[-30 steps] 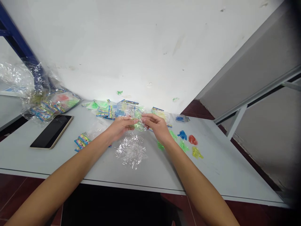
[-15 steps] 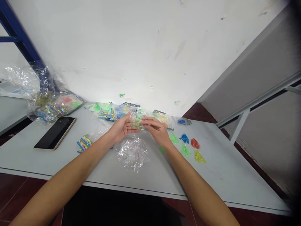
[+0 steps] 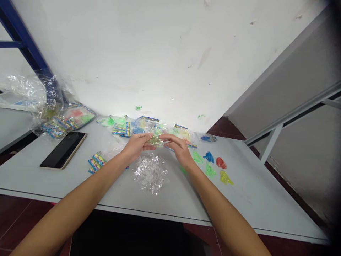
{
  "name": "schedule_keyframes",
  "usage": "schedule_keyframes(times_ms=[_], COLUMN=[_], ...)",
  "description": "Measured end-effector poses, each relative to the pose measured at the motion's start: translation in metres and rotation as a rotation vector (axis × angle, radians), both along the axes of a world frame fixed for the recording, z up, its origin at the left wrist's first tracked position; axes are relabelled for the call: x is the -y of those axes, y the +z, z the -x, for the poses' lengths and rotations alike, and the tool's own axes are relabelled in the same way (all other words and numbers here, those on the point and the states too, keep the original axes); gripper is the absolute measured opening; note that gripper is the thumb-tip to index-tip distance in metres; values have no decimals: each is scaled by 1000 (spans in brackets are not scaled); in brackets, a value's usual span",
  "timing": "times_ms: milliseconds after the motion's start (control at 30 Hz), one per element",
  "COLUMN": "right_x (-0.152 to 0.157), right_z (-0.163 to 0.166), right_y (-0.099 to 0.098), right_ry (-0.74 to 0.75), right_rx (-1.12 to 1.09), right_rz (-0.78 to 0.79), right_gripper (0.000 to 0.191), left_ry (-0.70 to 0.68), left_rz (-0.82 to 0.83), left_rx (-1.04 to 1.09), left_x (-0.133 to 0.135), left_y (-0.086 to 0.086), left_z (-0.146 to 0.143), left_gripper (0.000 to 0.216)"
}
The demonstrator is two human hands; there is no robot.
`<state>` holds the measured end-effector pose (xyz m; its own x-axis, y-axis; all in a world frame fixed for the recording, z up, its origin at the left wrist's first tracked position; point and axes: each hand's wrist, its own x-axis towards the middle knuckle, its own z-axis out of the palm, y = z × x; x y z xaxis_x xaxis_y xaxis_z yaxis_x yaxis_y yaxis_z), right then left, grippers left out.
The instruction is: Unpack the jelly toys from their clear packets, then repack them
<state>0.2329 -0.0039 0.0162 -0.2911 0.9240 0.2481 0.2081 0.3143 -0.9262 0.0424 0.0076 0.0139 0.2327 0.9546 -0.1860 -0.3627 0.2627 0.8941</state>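
My left hand (image 3: 137, 145) is closed on a small clear plastic bag (image 3: 155, 139) with something yellow-green in it, the thumb pressed on its left side. My right hand (image 3: 178, 145) is at the bag's right edge, its fingers curved and apart; whether the fingertips touch the bag I cannot tell. Just below the hands lies a crumpled heap of clear plastic bags (image 3: 150, 173). Behind them are several packed bags with colourful printed labels (image 3: 121, 129) and soft toy-like pieces inside. By my right forearm lie loose green (image 3: 210, 170), blue (image 3: 209, 156), red (image 3: 221, 163) and yellow (image 3: 226, 177) translucent pieces.
A phone (image 3: 64, 150) lies at the left of the grey table (image 3: 255, 199). Printed label strips (image 3: 96, 162) are near my left forearm. A large clear bag of packed pieces (image 3: 69, 119) leans at the back left. Green pieces (image 3: 139, 108) stick to the white wall.
My left thumb has come down onto the bag, and that hand has closed from an open palm. My right fingers have spread apart at the bag's edge.
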Motion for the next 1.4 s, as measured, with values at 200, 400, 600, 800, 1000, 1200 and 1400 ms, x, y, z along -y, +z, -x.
schedule_keyframes(times_ms=[200,400,600,800,1000,1200,1400], right_x=[-4,-7,-7,-1,-7,-13,-8], right_z=[8,5,3,6,1,-5,3], right_y=[-3,-10,-7,1,2,-1,-1], right_ry=[-189,-161,-200,-119,-203,-259,-207], right_rx=[-63,-30,-46,-3,-77,-147,-22], right_rz=[172,139,150,242,261,301,276], right_gripper=[36,31,28,33,35,34,33], left_ry=[-27,-89,-105,-110,-14,284,220], left_rz=[-46,-51,-37,-47,-145,-389,-364], left_rx=[-17,-85,-189,-164,-307,-649,-1049], left_x=[3,6,9,4,7,41,20], left_y=[-1,1,7,-2,8,26,10], left_z=[-4,-3,-1,-1,-2,74,151], left_gripper=[31,28,24,24,33,29,54])
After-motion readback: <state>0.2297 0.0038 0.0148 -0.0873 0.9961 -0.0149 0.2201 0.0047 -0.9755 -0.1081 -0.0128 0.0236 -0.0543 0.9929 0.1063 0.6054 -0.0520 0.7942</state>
